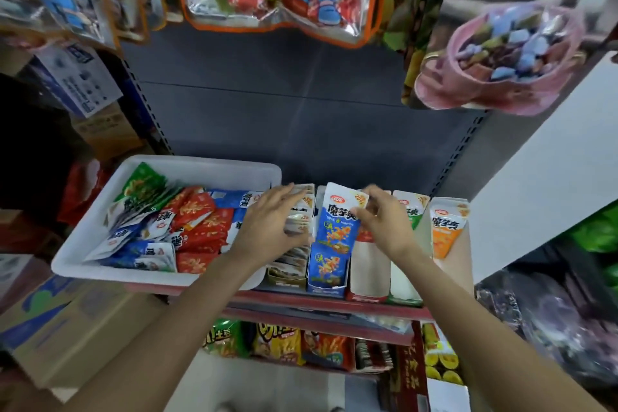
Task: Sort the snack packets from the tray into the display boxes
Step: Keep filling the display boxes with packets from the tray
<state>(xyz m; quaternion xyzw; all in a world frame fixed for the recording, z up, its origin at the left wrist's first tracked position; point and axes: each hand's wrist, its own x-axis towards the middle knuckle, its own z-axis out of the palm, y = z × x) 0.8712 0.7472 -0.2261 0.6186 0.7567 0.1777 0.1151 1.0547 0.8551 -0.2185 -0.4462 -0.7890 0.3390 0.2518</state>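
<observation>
While a red-edged shop shelf (321, 303) carries a white tray (100, 207) of packets beside display boxes (326, 288), the right hand (384, 221) pinches a blue packet (339, 217); the left hand (271, 221) rests spread on boxed packets.

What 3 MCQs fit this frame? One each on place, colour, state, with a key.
1. Where does the white tray sit relative to the display boxes?
A. To their left on the same shelf
B. On the shelf below
C. To their right

2. What colour is the packet at the right hand?
A. Green
B. Blue and white
C. Orange

3. What state is the tray in?
A. Upside down
B. Holding nothing
C. Holding red, blue and green packets

Key:
1 A, the tray's right end meets the leftmost box, under the left hand.
2 B, a blue body under a white top, standing in the blue display box.
3 C, a mixed pile of red packets, blue and green ones fills it.
</observation>
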